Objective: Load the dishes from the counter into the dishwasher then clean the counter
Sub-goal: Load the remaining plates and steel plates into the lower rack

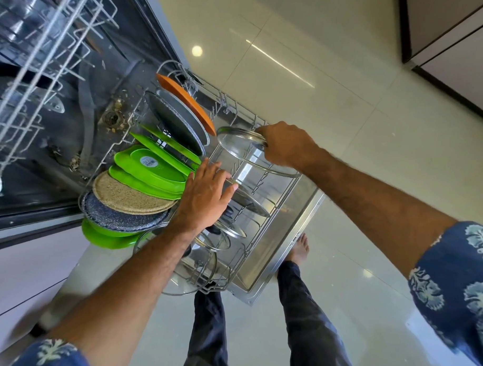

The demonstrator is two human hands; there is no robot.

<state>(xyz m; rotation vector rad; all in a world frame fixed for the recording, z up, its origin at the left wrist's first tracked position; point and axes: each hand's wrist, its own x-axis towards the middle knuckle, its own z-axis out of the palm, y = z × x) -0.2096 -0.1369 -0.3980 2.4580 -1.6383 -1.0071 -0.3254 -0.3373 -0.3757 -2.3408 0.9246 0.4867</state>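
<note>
Right hand grips a glass lid, left hand flat over the lower rack; glossy tiled floor wide open beyond.

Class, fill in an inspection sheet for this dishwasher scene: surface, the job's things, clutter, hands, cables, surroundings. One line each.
Surface: lower rack pulled out over the open door.
Job's things: orange plate, grey pan, green plates, tan plate and speckled plate stand on edge in the rack; several glass lids nearer the person.
Clutter: food debris on the tub floor.
Hands: right hand grips a glass lid; left hand, fingers straight, touches another lid.
Cables: nothing seen.
Surroundings: upper rack, glossy tiled floor, cabinets.
</note>
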